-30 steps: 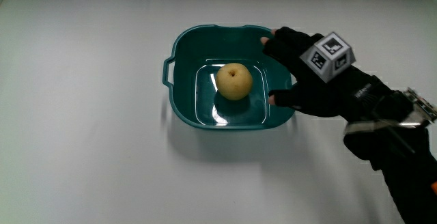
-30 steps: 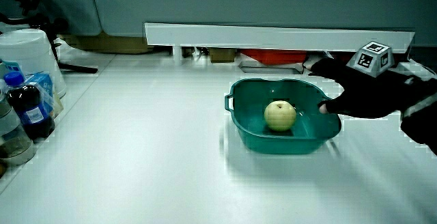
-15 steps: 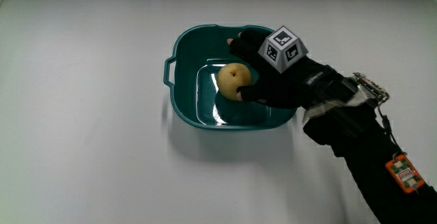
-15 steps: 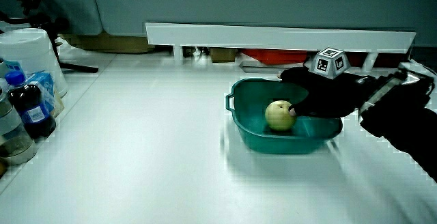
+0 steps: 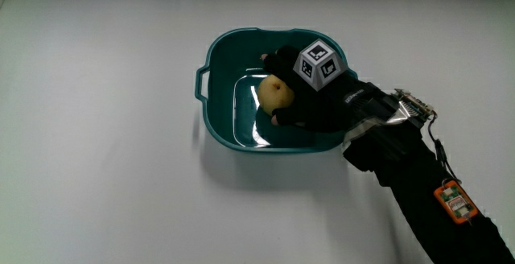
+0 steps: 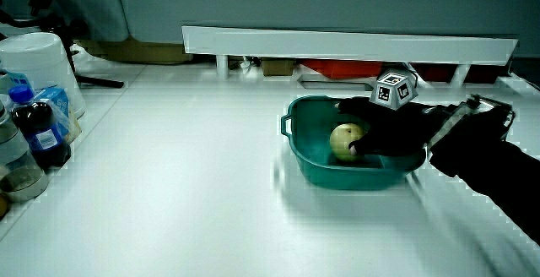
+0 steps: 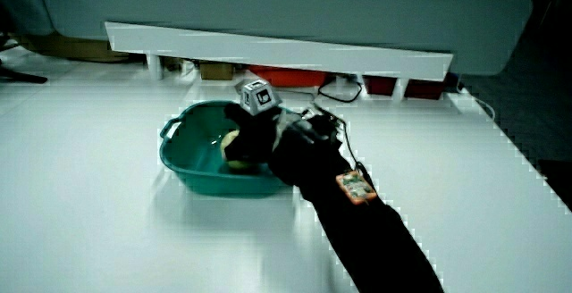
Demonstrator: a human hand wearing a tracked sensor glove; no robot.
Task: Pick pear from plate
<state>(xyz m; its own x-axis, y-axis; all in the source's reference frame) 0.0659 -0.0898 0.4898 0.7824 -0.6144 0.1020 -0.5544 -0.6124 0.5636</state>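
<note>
The hand point(image 5: 310, 95) grasps the pear point(image 5: 277, 93) inside the teal bowl point(image 5: 211, 111) — fingers wrapped around it — and a steady, straight lift should clear the rim without tipping the bowl.

Clearance around the teal basin point(image 5: 208, 111).
Bare tabletop point(image 5: 96, 151) lies open all around the basin; its raised wall rings the hand point(image 5: 310, 103) closed round the pear point(image 5: 276, 92). Bottles point(image 6: 34, 138) and a white bucket point(image 6: 38, 62) crowd the table's edge, well apart.

The yellow pear point(image 5: 276, 92) sits inside the teal plate point(image 5: 219, 103), a deep, handled dish.
</note>
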